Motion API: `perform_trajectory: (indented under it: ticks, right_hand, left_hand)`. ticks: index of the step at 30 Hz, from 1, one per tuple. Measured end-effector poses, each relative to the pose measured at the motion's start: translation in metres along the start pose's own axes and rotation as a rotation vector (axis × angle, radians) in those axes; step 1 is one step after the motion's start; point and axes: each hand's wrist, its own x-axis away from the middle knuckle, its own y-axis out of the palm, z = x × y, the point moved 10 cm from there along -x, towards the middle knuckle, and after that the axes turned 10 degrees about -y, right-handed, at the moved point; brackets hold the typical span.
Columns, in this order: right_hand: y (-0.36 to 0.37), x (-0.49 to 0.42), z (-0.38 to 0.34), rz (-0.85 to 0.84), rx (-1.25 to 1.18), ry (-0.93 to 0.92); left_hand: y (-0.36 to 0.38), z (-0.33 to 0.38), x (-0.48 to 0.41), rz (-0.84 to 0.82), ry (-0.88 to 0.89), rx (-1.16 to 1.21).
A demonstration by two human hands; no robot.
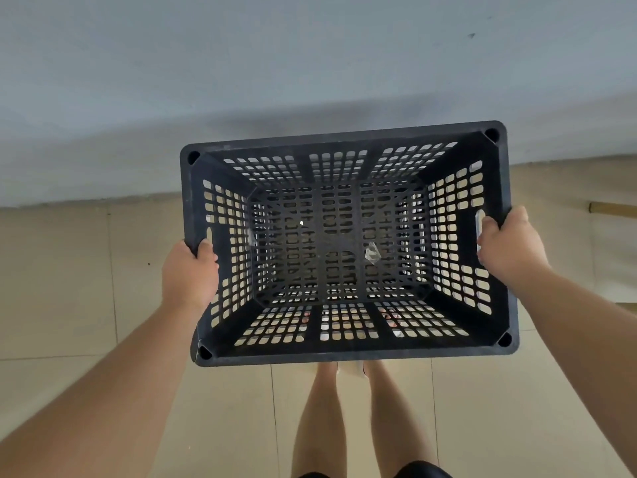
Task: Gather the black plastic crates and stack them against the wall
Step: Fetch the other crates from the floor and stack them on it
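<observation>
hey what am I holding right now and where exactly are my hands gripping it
A black plastic crate, held with both hands by its two short ends: the left hand grips the rim by the left handle slot, the right hand grips the rim by the right handle slot.

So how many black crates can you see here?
1. The black crate is held at its short sides by the left hand and right hand, over the tiled floor by the wall. Others may be hidden beneath it.
</observation>
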Motion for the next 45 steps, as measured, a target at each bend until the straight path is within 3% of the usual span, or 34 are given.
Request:
perform_trajectory:
  ticks: [13,21,23,26,28,31,35,45]
  right_hand:
    - [-0.002,0.002,-0.006,-0.005,0.03,-0.022]
    - [-0.004,0.004,-0.01,-0.201,0.148,0.108]
    - [-0.009,0.012,-0.015,-0.207,0.175,0.108]
    - [-0.021,0.038,-0.029,-0.173,0.295,0.058]
    - [-0.022,0.06,-0.046,-0.199,0.375,-0.027]
    - [-0.03,0.097,-0.074,-0.243,0.438,-0.158]
    - [-0.068,0.14,-0.104,-0.212,0.49,-0.266]
    - [-0.162,0.246,-0.119,-0.072,0.312,-0.176]
  left_hand:
    - [0.002,0.005,-0.001,-0.028,-0.013,-0.14]
    - [-0.009,0.017,0.006,-0.086,-0.046,-0.359]
    - [-0.017,0.028,0.024,-0.05,0.021,-0.383]
    - [-0.031,0.058,0.064,0.077,0.269,-0.518]
    - [-0.031,0.074,0.092,0.025,0.376,-0.562]
    - [-0.035,0.09,0.128,-0.08,0.429,-0.609]
    - [-0.067,0.121,0.167,-0.078,0.452,-0.604]
    - [-0.086,0.2,0.302,-0.148,0.773,-0.756]
